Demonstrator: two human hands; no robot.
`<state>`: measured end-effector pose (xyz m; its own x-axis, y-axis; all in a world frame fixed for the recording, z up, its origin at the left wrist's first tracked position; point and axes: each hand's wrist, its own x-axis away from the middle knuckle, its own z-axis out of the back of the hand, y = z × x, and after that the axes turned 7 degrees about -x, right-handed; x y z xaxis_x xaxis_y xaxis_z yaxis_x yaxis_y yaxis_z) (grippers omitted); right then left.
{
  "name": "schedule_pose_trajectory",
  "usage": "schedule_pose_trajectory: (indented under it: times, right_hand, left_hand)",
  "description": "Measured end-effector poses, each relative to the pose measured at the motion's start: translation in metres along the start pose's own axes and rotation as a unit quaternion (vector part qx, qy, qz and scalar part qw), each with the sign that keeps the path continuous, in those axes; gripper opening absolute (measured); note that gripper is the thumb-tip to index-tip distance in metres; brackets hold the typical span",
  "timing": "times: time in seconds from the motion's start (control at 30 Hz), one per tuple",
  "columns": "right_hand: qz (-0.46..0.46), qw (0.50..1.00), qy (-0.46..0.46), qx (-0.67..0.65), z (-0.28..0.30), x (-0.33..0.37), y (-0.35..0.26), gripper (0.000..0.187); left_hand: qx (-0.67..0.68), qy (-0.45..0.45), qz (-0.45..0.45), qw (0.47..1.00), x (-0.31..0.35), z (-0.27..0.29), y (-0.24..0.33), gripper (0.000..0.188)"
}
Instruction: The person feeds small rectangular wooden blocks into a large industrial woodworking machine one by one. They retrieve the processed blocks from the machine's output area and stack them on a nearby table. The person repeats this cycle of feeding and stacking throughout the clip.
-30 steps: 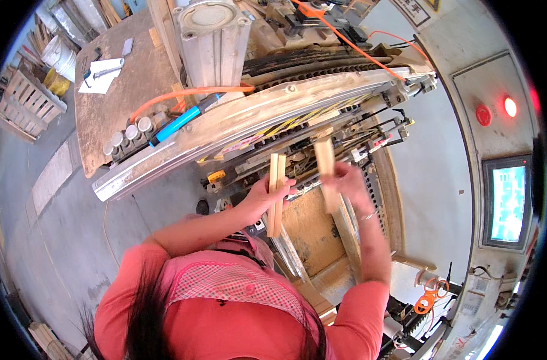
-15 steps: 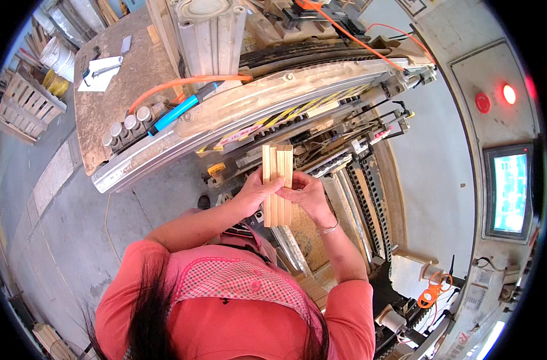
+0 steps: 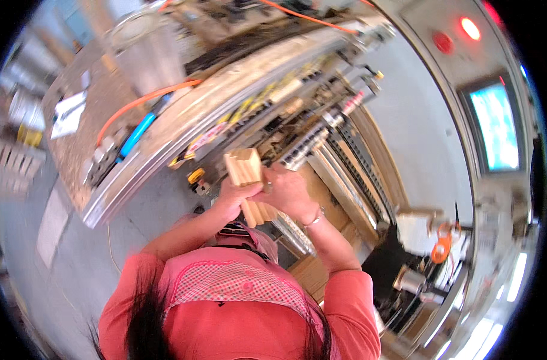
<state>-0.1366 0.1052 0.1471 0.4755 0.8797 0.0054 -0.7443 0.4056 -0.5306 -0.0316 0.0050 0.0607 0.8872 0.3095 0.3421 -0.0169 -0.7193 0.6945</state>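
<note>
A small bundle of pale wooden strips [image 3: 243,167] stands in front of my body, tilted so that its upper end faces show. My left hand [image 3: 230,199] is closed around its left side, thumb laid across the front. From the right, my right hand [image 3: 290,193] reaches over the middle of the strips with bent fingers pressed to them, partly hidden and smeared by motion. A bracelet [image 3: 316,217] circles my right wrist. Below the hands, the lower end of the bundle sticks out.
A long machine beam [image 3: 183,114] runs across ahead, with a blue air gun [image 3: 137,137] and an orange hose [image 3: 120,111]. Toothed rails [image 3: 360,171] lie to the right. A control panel with a lit screen [image 3: 494,127] and red lamp [image 3: 470,28] stands far right.
The view has swung, and the surroundings have shifted left. The bundle has tilted from upright, showing its end faces. My right hand has moved further over the strips.
</note>
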Motion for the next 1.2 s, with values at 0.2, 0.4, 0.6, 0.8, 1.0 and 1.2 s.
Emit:
schedule_pose_trajectory:
  times: [0.2, 0.4, 0.6, 0.8, 1.0, 1.2]
  right_hand:
    - [-0.137, 0.990, -0.042, 0.019, -0.015, 0.031, -0.024, 0.047]
    - [-0.306, 0.921, 0.207, -0.123, -0.072, 0.092, -0.070, 0.048]
    - [-0.398, 0.788, 0.466, -0.067, -0.100, 0.206, -0.160, 0.035]
    - [-0.686, 0.563, 0.365, 0.281, -0.111, 0.358, -0.243, 0.034]
    - [-0.800, 0.481, 0.267, 0.239, -0.136, 0.408, -0.259, 0.050]
    - [-0.798, 0.496, 0.278, 0.200, -0.140, 0.430, -0.261, 0.035]
  left_hand:
    - [-0.090, -0.043, 0.041, 0.994, 0.013, 0.020, -0.008, 0.040]
    - [-0.114, -0.165, 0.112, 0.973, 0.029, 0.046, -0.002, 0.052]
    - [-0.099, -0.256, 0.239, 0.932, 0.062, 0.037, -0.012, 0.058]
    - [-0.099, -0.273, 0.319, 0.902, 0.087, 0.037, -0.024, 0.058]
    - [-0.101, -0.306, 0.361, 0.875, 0.107, 0.030, -0.029, 0.052]
    - [-0.083, -0.346, 0.378, 0.855, 0.114, 0.029, -0.018, 0.053]
